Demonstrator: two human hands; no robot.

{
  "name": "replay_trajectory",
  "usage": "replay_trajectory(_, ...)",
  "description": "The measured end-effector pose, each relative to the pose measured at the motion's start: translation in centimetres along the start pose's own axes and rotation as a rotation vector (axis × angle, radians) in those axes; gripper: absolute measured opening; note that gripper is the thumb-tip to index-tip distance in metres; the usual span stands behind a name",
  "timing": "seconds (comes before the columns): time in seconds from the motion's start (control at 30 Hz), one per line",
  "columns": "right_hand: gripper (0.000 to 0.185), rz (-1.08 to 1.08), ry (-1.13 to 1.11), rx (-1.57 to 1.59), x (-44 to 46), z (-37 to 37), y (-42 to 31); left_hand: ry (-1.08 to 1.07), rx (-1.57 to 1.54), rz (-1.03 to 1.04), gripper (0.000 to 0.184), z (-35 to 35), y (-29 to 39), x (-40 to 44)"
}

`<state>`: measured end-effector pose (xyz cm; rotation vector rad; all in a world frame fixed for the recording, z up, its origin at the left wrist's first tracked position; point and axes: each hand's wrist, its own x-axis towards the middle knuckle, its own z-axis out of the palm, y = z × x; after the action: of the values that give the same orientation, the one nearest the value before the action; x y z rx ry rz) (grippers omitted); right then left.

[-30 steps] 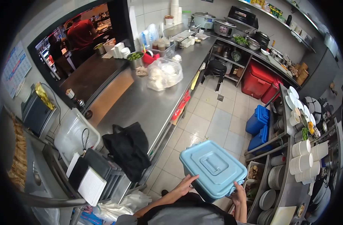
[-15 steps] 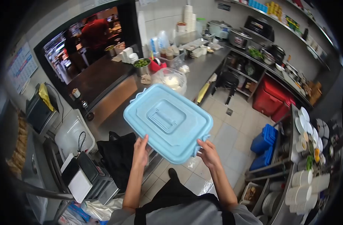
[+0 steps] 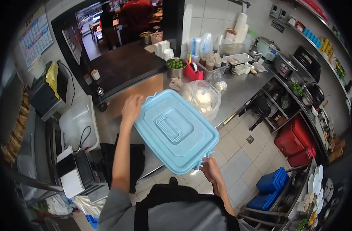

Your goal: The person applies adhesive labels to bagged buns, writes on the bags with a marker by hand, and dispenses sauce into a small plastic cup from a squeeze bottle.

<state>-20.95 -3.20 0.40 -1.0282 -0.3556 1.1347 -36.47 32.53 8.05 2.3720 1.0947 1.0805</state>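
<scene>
A light blue plastic storage box [image 3: 154,115] with its lid on is in front of me, tilted, overlapping the steel counter's front edge. My right hand [image 3: 211,169] is closed round its near right end, by the latch. At the far left end my left hand [image 3: 132,107] has bent fingers against the rim, close to the other latch; its fingertips are partly hidden. A folded carry handle [image 3: 169,127] sits in the lid's recess. Just beyond the box, a clear plastic bag [image 3: 202,101] with pale round contents lies on the counter.
On the steel counter [image 3: 237,85] stand a pot of green limes [image 3: 176,66], a red holder [image 3: 193,72] and sauce bottles [image 3: 210,62]. Blue bins [image 3: 274,180] and a red cooler box [image 3: 293,139] are on the right. A black cloth [image 3: 131,161] hangs at left. People stand beyond the hatch.
My left hand has moved from the box's near edge to its far left end. My right hand stays at the right end. The camera view has shifted left.
</scene>
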Motion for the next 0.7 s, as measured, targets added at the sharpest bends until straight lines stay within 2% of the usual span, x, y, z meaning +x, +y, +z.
replay_trajectory(0.03,0.035,-0.019,-0.021,-0.054,0.5,-1.6,1.0,-0.076,-0.022,0.060,0.036,2.0,-1.9,1.9)
replay_trajectory(0.1,0.039,-0.013,-0.025,-0.089,0.3,-3.0,2.0,-0.468,-0.109,-0.129,0.030,3.2,-2.6,5.2)
replay_trajectory(0.17,0.043,0.033,0.002,-0.057,-0.1,-3.1,1.6,-0.512,-0.226,-0.153,0.028,4.3,-3.8,6.1)
replay_trajectory(0.2,0.056,0.068,0.001,-0.113,-0.3,-3.4,0.4,-0.534,-0.281,-0.161,0.028,4.6,-4.5,6.3)
replay_trajectory(0.27,0.067,-0.101,0.230,-0.072,1.2,-5.2,-0.1,-0.596,-0.477,-0.220,0.026,4.6,-5.0,6.2)
replay_trajectory(0.3,0.088,-0.247,0.287,-0.288,1.5,-6.1,-0.7,-0.616,-0.538,-0.214,0.026,4.6,-5.4,6.5)
replay_trajectory(0.4,0.098,-0.665,0.077,-0.814,4.1,-5.2,-5.3,-0.716,-0.631,-0.235,0.027,4.7,-6.6,7.6)
replay_trajectory(0.5,0.109,-0.662,-0.285,-1.048,7.7,-4.2,-7.9,-0.756,-0.691,-0.305,0.029,4.3,-6.2,7.1)
replay_trajectory(0.57,0.106,-0.627,-0.440,-1.050,9.1,-4.7,-9.5,-0.769,-0.737,-0.323,0.032,4.3,-6.7,7.5)
replay_trajectory(0.6,0.104,-0.610,-0.517,-1.046,9.6,-4.7,-10.1,-0.707,-0.701,-0.347,0.030,4.7,-7.5,7.2)
replay_trajectory(0.67,0.092,-0.647,-0.547,-1.071,10.0,-4.6,-10.9,-0.599,-0.619,-0.387,0.028,5.6,-8.4,6.6)
replay_trajectory(0.7,0.089,-0.688,-0.559,-1.126,10.4,-5.2,-10.9,-0.611,-0.611,-0.364,0.029,6.3,-9.8,6.9)
